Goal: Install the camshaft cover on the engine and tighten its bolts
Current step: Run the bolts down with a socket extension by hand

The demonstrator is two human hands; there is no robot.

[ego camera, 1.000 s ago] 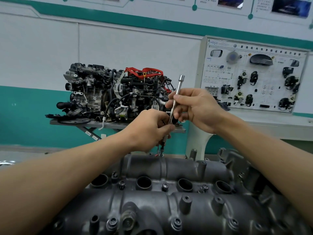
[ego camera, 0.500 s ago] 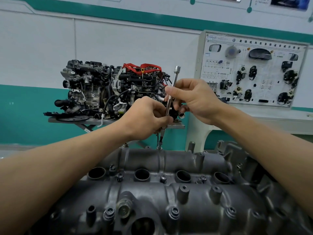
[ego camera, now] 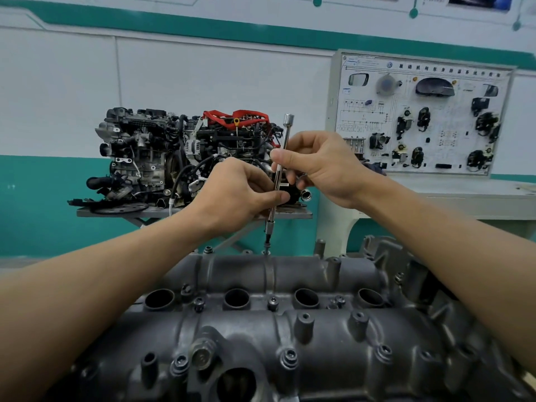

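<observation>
The left hand (ego camera: 237, 195) pinches the lower part of a long chrome extension bar (ego camera: 285, 137) between thumb and fingertips, fingers curled around it. The right hand (ego camera: 322, 166) grasps the same bar higher up, just above and beside the left hand, with the thumb pressed on the shaft. The bar stands almost upright, leaning slightly to the right at its top, where a socket end sticks out above the right hand.

Below the left hand, the tip of the bar sits on a bolt (ego camera: 266, 252) at the far edge of the camshaft cover (ego camera: 261, 329). The cover is a dark grey casting that lies under both hands and forearms, on the engine. In it, nearer to the person than the hands, are four round openings in a row, with more bolts (ego camera: 272, 302) seated between them and along the near edge.

Behind the hands, a second engine (ego camera: 162, 152) with red cables stands on a grey table (ego camera: 116, 212). Beyond the right hand, a white training board (ego camera: 420, 117) with car parts stands against the wall.
</observation>
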